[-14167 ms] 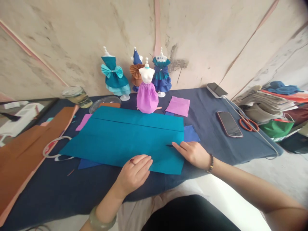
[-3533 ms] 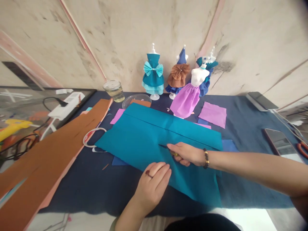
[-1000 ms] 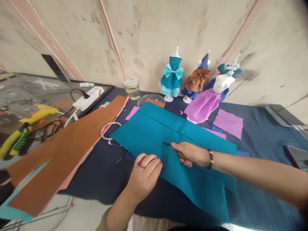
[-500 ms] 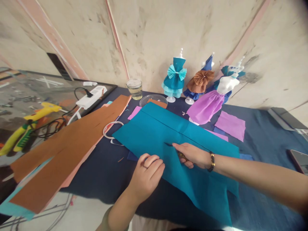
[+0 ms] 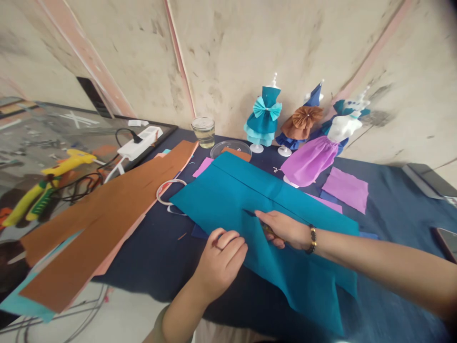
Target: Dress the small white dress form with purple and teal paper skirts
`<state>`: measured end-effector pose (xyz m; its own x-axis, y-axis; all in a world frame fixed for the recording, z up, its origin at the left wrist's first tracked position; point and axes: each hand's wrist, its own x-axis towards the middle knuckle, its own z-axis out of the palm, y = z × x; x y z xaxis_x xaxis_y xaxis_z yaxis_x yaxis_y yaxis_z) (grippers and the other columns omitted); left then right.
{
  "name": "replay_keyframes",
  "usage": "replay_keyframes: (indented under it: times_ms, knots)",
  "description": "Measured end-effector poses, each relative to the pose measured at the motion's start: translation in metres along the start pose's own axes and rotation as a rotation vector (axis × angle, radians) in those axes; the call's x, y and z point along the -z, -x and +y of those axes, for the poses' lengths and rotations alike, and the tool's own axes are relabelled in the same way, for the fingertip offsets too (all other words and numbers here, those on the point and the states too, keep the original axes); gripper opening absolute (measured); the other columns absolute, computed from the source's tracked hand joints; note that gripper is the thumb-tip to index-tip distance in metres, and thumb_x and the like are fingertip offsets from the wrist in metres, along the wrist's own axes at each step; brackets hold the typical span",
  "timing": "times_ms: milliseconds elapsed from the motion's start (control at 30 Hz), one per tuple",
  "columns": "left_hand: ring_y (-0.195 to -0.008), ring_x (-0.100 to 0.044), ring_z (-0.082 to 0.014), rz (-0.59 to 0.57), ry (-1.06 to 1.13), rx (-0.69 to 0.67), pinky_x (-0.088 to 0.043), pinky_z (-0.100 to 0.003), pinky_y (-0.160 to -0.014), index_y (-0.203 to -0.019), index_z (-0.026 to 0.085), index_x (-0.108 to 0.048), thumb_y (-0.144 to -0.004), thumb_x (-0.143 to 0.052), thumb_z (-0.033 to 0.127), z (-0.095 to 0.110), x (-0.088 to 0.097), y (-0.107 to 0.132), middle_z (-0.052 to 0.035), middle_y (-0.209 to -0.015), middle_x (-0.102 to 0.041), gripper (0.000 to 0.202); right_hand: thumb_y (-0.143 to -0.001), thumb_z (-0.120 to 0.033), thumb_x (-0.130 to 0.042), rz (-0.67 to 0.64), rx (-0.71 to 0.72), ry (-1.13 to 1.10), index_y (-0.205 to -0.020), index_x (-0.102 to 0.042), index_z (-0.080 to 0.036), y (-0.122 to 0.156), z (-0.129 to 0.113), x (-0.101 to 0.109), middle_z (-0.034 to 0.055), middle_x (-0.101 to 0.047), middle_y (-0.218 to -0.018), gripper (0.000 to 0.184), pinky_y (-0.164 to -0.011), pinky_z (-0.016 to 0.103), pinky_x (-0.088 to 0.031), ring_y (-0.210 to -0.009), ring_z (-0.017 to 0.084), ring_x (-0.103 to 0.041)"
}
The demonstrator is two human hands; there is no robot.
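A large teal fabric sheet (image 5: pixel 228 195) lies on the dark blue table cloth (image 5: pixel 153 252). My right hand (image 5: pixel 283 228) is closed round small scissors (image 5: pixel 250 213); their dark blades poke out to the left into a cut in the teal fabric. My left hand (image 5: pixel 219 259) rests on the fabric's near edge just below the blades, fingers curled and pinching the cloth. The strip to the right of my hands hangs loose over the table's front edge.
Long brown fabric pieces (image 5: pixel 107 209) lie at left, with a white hoop (image 5: pixel 167 190) beside them. Three dressed mini mannequins (image 5: pixel 266 116) stand at the back by a glass (image 5: pixel 203 131) and a clear dish (image 5: pixel 230 148). Purple squares (image 5: pixel 348 188), a glue gun (image 5: pixel 46 183), and a power strip (image 5: pixel 141 141) are around.
Over the frames my right hand and the scissors have travelled left along the teal fabric, lengthening the cut. My left hand followed along the near edge. In the last second both hands barely moved.
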<state>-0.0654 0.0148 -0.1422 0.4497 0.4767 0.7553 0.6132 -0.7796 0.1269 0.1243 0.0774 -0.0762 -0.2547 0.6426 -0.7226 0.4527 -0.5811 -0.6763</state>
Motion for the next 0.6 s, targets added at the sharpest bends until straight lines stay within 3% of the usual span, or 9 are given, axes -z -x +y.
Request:
replay_keyframes:
  times_ms: [300, 433, 600]
  knots:
    - [-0.096, -0.064, -0.0207, -0.01, -0.011, 0.007, -0.043, -0.039, -0.088, -0.098, 0.015, -0.064, -0.084, -0.048, -0.002, -0.002, 0.002, -0.001, -0.0071, -0.092, -0.074, 0.027, -0.103, -0.042, -0.037, 0.03, -0.009, -0.015, -0.059, -0.032, -0.02, -0.001, 0.001, 0.0, -0.0095, -0.032, -0.041, 0.049, -0.032, 0.016, -0.022, -0.029, 0.003, -0.028]
    - [-0.105, -0.061, -0.0268, -0.037, -0.193, 0.207, -0.041, -0.043, -0.088, -0.105, 0.015, -0.064, -0.075, -0.043, -0.005, -0.008, -0.002, 0.002, -0.0125, -0.102, -0.071, 0.041, -0.103, -0.042, -0.034, 0.015, -0.026, -0.02, -0.058, -0.033, -0.02, 0.0, 0.0, -0.001, -0.009, -0.033, -0.041, 0.051, -0.031, 0.016, -0.024, -0.028, 0.003, -0.028]
    - [-0.101, -0.061, -0.0276, -0.055, -0.235, 0.287, -0.041, -0.043, -0.085, -0.088, 0.017, -0.065, -0.069, -0.046, -0.006, -0.012, -0.005, 0.006, -0.0112, -0.099, -0.071, 0.035, -0.103, -0.046, -0.033, 0.011, -0.061, -0.014, -0.057, -0.036, -0.019, 0.0, -0.003, -0.003, -0.0073, -0.037, -0.04, 0.053, -0.031, 0.016, -0.029, -0.027, 0.004, -0.032]
